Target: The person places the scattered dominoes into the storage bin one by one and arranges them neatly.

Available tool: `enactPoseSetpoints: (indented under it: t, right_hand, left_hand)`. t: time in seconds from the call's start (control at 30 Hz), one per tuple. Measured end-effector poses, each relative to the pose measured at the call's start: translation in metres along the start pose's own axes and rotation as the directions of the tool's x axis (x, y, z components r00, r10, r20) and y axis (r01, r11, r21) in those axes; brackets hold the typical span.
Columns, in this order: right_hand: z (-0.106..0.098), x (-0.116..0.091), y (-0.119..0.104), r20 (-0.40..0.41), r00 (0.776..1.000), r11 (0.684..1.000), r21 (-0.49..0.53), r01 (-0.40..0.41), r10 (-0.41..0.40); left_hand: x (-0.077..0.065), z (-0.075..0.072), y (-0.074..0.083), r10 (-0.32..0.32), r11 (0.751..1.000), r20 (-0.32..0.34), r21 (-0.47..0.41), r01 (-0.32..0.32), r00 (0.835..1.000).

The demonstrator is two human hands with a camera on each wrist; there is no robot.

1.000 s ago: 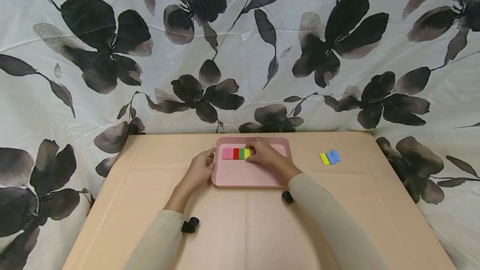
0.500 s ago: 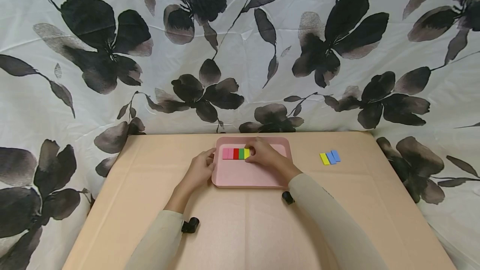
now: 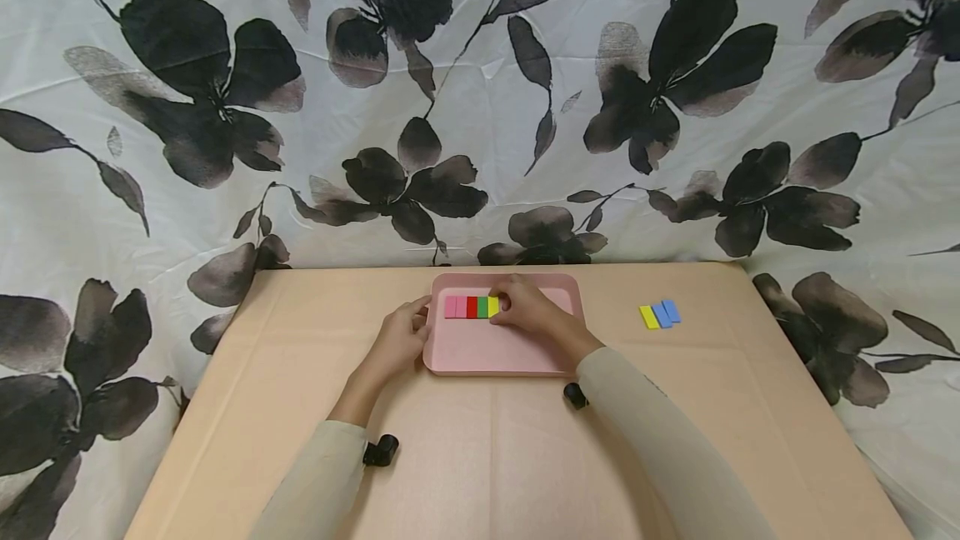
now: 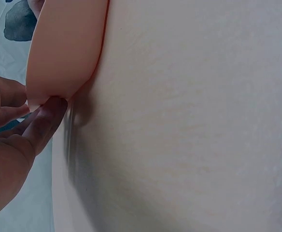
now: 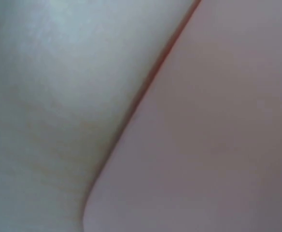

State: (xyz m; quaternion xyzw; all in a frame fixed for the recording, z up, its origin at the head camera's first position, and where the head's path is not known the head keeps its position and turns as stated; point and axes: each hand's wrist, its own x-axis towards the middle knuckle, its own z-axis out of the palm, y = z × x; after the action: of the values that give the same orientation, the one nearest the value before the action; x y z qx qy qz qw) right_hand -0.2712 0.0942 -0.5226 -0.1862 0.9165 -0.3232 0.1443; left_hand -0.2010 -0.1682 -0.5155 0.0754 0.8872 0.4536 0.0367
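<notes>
A pink tray (image 3: 480, 354) lies near the table's far edge. Inside it runs a row of small rectangular tiles: pink tiles (image 3: 455, 307), a red tile (image 3: 472, 307), a green tile (image 3: 482, 307) and a yellow tile (image 3: 493, 306) at the right end. My right hand (image 3: 534, 312) reaches over the tray and pinches the yellow tile between thumb and fingers, covering part of it. At the tray's left side, my left hand (image 3: 402, 332) holds the rim; the left wrist view shows thumb and fingers (image 4: 47, 118) on the tray's edge. The right wrist view lacks the hand.
On the table (image 3: 450, 457), right of the tray, lie another yellow tile (image 3: 648, 317) and blue tiles (image 3: 666, 313), close together. A floral cloth (image 3: 480, 107) hangs behind the table. Dark wrist cameras (image 3: 381, 450) sit on both wrists.
</notes>
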Motion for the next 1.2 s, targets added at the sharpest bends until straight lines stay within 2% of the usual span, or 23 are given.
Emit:
enactPoseSetpoints:
  t: [0.33, 0.57, 0.8, 1.07, 1.2]
  right_hand:
    - [-0.001, -0.001, 0.001, -0.002, 1.0, 1.0, 0.0, -0.002, 0.002]
    - [-0.011, -0.004, -0.001, -0.011, 0.999, 0.999, 0.011, 0.03, -0.03]
    - [-0.028, -0.017, -0.003, -0.036, 0.998, 0.996, 0.07, -0.054, 0.056]
    - [-0.057, -0.042, -0.002, -0.137, 0.989, 0.997, 0.049, 0.053, -0.046]
    - [-0.068, -0.056, 0.002, -0.184, 0.982, 0.994, 0.09, 0.058, -0.041]
  left_hand:
    - [0.0, 0.001, 0.001, 0.001, 1.0, 0.001, -0.001, -0.001, 1.0]
    - [0.002, 0.001, 0.0, 0.002, 1.0, 0.004, 0.0, -0.002, 1.0]
    - [0.002, 0.0, -0.001, -0.006, 1.0, 0.001, 0.005, 0.006, 1.0]
    - [0.001, 0.0, -0.002, -0.004, 1.0, 0.007, -0.005, 0.004, 1.0]
    - [0.001, 0.0, -0.003, -0.001, 1.0, 0.004, -0.006, 0.001, 1.0]
